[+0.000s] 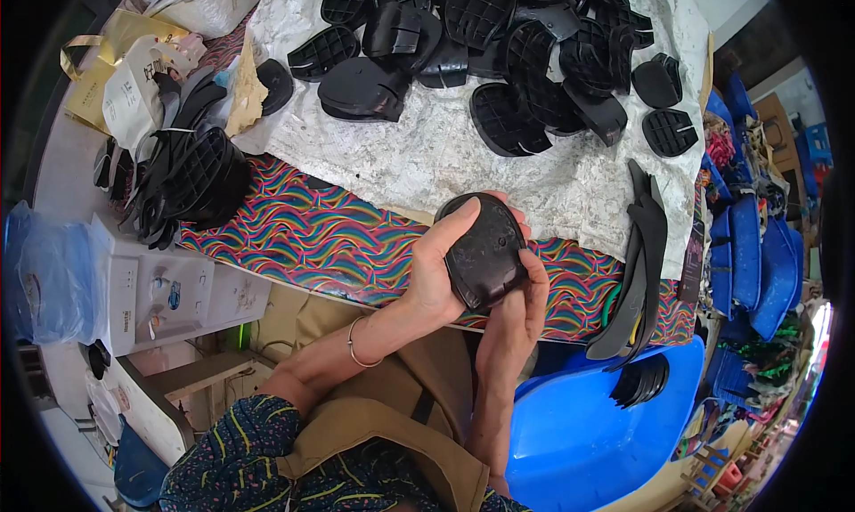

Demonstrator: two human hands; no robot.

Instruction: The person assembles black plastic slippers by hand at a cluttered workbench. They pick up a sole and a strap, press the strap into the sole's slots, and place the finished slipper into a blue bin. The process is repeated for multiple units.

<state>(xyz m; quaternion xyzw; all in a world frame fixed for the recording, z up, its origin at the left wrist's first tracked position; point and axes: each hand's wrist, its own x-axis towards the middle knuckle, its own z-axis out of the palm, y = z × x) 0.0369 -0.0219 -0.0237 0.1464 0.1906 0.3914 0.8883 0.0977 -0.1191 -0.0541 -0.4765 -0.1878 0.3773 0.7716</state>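
Over the near edge of the table I hold a black moulded shoe heel piece [484,258], rounded at the top, smooth face up. My left hand [438,261] grips its left side, with the thumb lying across the upper part. Fingers of my right hand [524,298] close around its lower right edge. Part of the piece's rim and its underside are hidden by my hands. Beyond it, a heap of similar black heel pieces [534,58] covers the far part of the white sheet; some show a gridded underside.
A patterned cloth [312,231] lies under the white sheet [392,156]. Long black strips [637,263] hang over the right edge above a blue tub [579,432] holding several stacked black pieces. Bundled black pieces [196,178] sit at left, near a white water dispenser [156,289].
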